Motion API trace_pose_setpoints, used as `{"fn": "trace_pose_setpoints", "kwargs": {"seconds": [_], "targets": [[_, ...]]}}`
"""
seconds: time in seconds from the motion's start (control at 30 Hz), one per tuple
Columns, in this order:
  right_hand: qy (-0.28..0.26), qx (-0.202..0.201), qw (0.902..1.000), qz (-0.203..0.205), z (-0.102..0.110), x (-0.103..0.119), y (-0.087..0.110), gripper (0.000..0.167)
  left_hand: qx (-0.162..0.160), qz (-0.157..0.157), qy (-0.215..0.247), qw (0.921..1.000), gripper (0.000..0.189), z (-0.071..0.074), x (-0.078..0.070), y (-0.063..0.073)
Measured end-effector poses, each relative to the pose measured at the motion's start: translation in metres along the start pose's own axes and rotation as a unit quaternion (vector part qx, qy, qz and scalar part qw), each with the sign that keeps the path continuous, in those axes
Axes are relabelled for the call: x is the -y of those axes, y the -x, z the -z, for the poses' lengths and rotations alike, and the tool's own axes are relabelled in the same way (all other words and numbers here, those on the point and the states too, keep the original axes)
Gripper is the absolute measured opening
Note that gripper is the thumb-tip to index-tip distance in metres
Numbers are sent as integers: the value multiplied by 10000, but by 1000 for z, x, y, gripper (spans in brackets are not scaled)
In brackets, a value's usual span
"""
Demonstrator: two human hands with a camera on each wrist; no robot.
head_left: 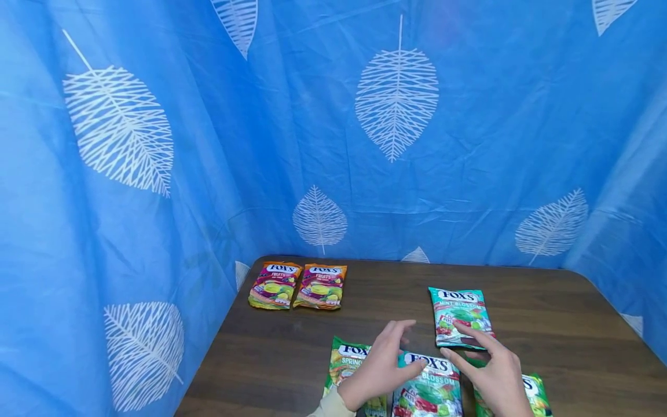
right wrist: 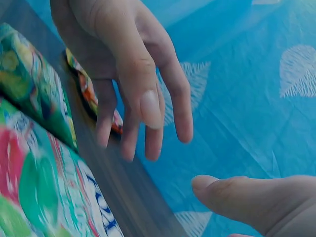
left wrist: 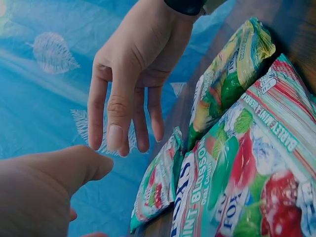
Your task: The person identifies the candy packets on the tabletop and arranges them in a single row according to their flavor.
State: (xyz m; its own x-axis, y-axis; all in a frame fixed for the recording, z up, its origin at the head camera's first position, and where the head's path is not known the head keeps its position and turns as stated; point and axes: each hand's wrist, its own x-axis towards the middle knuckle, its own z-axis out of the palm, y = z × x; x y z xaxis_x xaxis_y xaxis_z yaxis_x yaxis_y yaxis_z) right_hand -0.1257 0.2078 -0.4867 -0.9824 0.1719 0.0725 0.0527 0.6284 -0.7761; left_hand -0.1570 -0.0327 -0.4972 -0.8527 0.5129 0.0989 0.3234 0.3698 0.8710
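Note near teal FOX'S Mint Blossom bag: plump, cherries printed low, front face up, flat on dark wood table. See matching far mint bag just behind, to the right, face up too. Find green Spring bag just left, partly covered; green-yellow bag on right, mostly hidden.

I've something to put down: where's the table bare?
The table is bare between the Fox's Fruits bags and far Mint Blossom bag, and right of the latter. Crowded: around the Spring bag, near Mint Blossom bag and green bag, below left hand and right hand.
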Motion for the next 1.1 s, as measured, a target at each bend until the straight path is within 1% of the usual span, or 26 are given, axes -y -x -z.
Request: {"fn": "trace_pose_setpoints", "kwargs": {"seconds": [0.13,0.3,0.5,0.57,0.7,0.83,0.97,1.1], "targets": [[384,-327,9986,139,7,-11,-4,68,-8,41,-40,10000,67,-7,-1,-7],[706,-617,9953,222,17,-23,-13,67,159,159,-16,9997,68,-11,-5,-17],[790,-1004,9890,740,29,-38,-23,63,268,186,10,9995,67,-14,-4,-29],[776,-1050,9878,852,33,-42,-26,61,290,212,29,9994,66,-15,-3,-33],[722,-916,9883,979,38,-47,-31,60,259,240,-79,9993,64,-19,-3,-41],[688,-786,9894,1007,40,-50,-37,58,207,264,-222,9992,62,-23,-8,-49],[774,-699,9902,932,42,-55,-47,61,188,248,-252,9992,62,-26,-10,-57],[947,-540,9913,732,45,-63,-59,65,149,243,-350,9990,62,-29,-7,-64]]}}
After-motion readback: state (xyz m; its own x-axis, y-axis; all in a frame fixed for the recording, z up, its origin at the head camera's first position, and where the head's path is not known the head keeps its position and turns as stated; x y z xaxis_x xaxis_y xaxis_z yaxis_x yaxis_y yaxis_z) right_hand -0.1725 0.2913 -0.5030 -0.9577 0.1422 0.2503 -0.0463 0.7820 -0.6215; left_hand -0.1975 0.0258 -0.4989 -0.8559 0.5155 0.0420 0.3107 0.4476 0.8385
